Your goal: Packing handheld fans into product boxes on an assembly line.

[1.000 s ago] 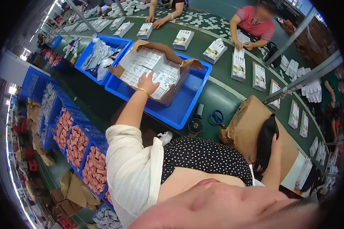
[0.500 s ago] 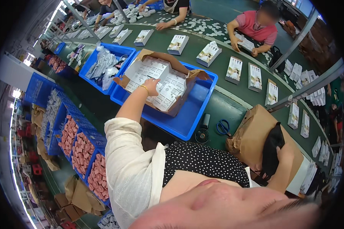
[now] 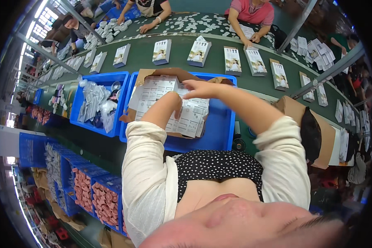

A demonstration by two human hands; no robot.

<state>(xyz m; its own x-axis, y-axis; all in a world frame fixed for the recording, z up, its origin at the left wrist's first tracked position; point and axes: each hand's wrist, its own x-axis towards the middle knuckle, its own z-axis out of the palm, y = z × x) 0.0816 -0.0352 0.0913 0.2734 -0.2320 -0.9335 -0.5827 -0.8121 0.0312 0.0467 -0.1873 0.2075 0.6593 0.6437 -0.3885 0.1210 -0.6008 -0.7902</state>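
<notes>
Two bare hands of ours reach over the open carton (image 3: 190, 76), which sits toward the left edge of a blue tray (image 3: 222, 133). White printed papers (image 3: 194, 113) fill the carton in stacks, some leaning unevenly near its right front corner. Our left hand (image 3: 176, 104) bends downward above them, fingers half hidden behind the wrist; we cannot tell how wide they are parted, or whether they grip or touch a paper. Our right hand (image 3: 199, 88) comes across from the tray's right edge and points left, thumb and fingers loosely apart with nothing seen between them, close by the left one.

Just beyond the tray's left edge we have a second blue tray (image 3: 96, 129) of bagged pale parts. By our tray's right front corner lies a small black fan (image 3: 238, 144); farther right, a black cloth item (image 3: 311, 134) rests against a large brown carton (image 3: 327, 138). Past the tray's far edge, printed packs (image 3: 161, 52) line the green surface (image 3: 140, 56), where a co-worker in pink (image 3: 252, 12) has both hands at the packs.
</notes>
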